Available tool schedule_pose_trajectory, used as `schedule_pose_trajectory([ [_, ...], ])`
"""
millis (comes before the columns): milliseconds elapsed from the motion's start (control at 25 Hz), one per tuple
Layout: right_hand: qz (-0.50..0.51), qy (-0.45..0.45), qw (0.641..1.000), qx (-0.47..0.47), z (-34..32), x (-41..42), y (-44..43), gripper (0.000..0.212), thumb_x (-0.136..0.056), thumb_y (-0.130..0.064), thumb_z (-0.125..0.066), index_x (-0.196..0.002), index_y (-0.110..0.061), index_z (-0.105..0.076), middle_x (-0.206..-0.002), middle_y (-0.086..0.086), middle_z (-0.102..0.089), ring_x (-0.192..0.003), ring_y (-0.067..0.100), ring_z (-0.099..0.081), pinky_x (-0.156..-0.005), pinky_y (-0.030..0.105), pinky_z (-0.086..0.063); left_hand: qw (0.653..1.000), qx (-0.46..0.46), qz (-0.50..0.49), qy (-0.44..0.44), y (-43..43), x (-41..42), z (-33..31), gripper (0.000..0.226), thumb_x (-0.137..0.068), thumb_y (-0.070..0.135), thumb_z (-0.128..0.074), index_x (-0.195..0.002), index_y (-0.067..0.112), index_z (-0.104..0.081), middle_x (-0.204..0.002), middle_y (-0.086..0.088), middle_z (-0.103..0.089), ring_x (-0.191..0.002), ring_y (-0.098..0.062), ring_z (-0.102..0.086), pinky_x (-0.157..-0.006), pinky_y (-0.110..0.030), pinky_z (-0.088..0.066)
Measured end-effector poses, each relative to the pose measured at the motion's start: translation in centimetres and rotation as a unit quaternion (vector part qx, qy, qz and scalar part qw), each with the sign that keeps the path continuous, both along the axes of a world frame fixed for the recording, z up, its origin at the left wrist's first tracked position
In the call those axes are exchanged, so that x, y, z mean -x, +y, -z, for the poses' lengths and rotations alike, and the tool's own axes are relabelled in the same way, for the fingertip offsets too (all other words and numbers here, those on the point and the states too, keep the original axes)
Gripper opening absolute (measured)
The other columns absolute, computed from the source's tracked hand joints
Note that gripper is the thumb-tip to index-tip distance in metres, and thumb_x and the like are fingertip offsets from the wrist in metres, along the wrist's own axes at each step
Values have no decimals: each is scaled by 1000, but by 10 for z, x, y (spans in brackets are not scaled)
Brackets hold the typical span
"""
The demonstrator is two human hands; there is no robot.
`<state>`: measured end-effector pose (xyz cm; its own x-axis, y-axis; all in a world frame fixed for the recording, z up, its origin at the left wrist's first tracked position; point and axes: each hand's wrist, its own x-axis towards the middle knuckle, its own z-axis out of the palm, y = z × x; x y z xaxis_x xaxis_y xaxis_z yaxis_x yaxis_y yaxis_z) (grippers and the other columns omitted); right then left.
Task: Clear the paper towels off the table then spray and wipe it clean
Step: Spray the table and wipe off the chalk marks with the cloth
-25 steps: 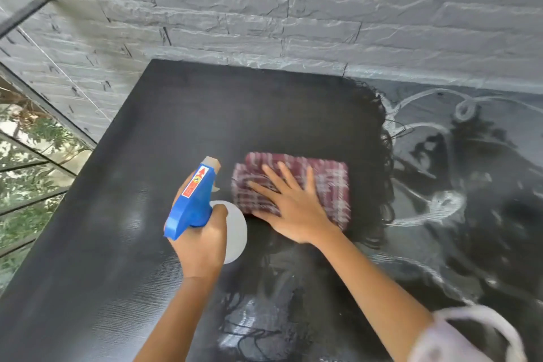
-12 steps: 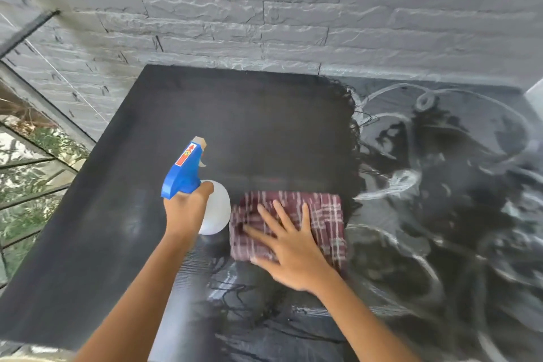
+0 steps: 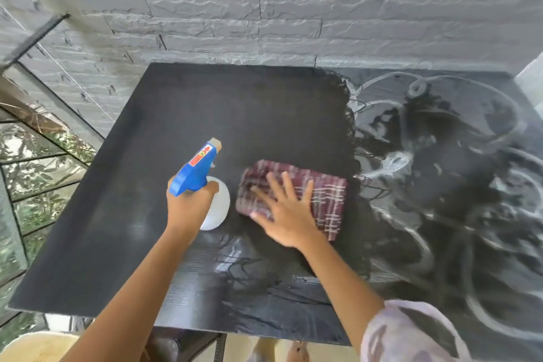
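Note:
A folded maroon plaid cloth [image 3: 323,194] lies on the black table [image 3: 205,114]. My right hand [image 3: 286,214] presses flat on the cloth with its fingers spread. Just left of it, my left hand [image 3: 188,206] grips a spray bottle [image 3: 197,170] with a blue trigger head and a white body, held upright above the table with the nozzle pointing away from me. The right half of the table shows wet streaks and swirls [image 3: 440,185]. No paper towels are in view.
A grey stone brick wall [image 3: 264,9] stands along the table's far edge. To the left, past the table's edge, there is a glass railing [image 3: 35,173] with foliage behind it. A pale round object [image 3: 35,347] sits below the near left corner.
My right hand slid the cloth toward me and then a little back and to the right. The left hand with the bottle stayed beside it.

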<state>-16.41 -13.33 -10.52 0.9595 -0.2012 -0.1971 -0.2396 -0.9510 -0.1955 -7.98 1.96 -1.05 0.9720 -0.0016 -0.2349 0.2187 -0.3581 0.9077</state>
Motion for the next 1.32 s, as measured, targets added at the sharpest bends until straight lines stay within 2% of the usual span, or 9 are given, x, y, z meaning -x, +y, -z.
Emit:
schedule_pose_trajectory([
  [200,-197,-54,978,32,13,104,39,59,-89,-70,-19,-143,-50,-15,-158,-8,-2,-145,24,5,-104,68,11,999,6,-52,11,52,47,-7,31,-74,0,-67,-67,25,-49,-66,4,-47,-61,-13,-43,-59,-26,-37],
  [280,-172,-62,981,65,15,133,12,59,-88,-71,-23,-143,-53,-10,-158,-11,-1,-145,24,-5,-105,65,8,997,21,-67,23,68,64,-8,30,-66,7,-72,-69,25,-48,-68,4,-48,-62,-11,-45,-59,-26,-37],
  [400,10,-9,999,32,8,94,-18,56,-87,-74,-8,-139,-59,5,-154,-16,23,-144,21,14,-104,66,15,992,52,-110,30,86,78,-8,32,-66,9,-75,-73,26,-49,-74,4,-51,-68,-12,-47,-61,-29,-39],
  [480,106,5,994,10,3,43,-8,58,-89,-69,-9,-144,-52,0,-156,-9,19,-142,24,20,-101,70,16,990,53,-123,33,91,83,-3,29,-77,1,-67,-77,23,-49,-76,1,-50,-72,-19,-47,-67,-31,-37],
  [600,16,10,1000,-1,-4,14,35,61,-90,-68,-11,-146,-45,-5,-156,-4,18,-142,30,20,-100,72,17,990,49,-127,44,95,88,4,25,-80,1,-64,-95,14,-48,-83,-6,-50,-84,-25,-47,-75,-36,-37],
  [800,-221,-40,974,23,11,111,62,59,-88,-70,-19,-143,-52,-9,-158,-8,4,-144,26,12,-102,72,12,992,38,-110,47,95,89,9,25,-83,4,-63,-97,14,-45,-78,2,-47,-74,-17,-46,-67,-29,-38],
  [920,-177,-45,982,54,9,148,24,58,-88,-71,-18,-142,-54,-7,-158,-11,0,-145,26,-1,-105,66,9,994,35,-89,59,96,88,10,26,-84,7,-62,-100,16,-44,-80,4,-47,-73,-14,-47,-61,-22,-38],
  [1120,86,17,996,13,-1,60,25,59,-89,-69,-10,-144,-50,-3,-157,-6,17,-142,26,21,-100,71,15,993,30,-82,75,96,89,11,22,-83,8,-62,-98,15,-47,-78,4,-47,-72,-13,-47,-60,-22,-37],
  [1320,-98,6,995,12,-7,60,111,57,-92,-63,-18,-144,-40,-22,-159,-1,3,-143,30,13,-100,71,17,994,26,-68,84,100,87,10,21,-82,6,-62,-95,15,-48,-78,3,-47,-72,-12,-47,-59,-22,-36],
])
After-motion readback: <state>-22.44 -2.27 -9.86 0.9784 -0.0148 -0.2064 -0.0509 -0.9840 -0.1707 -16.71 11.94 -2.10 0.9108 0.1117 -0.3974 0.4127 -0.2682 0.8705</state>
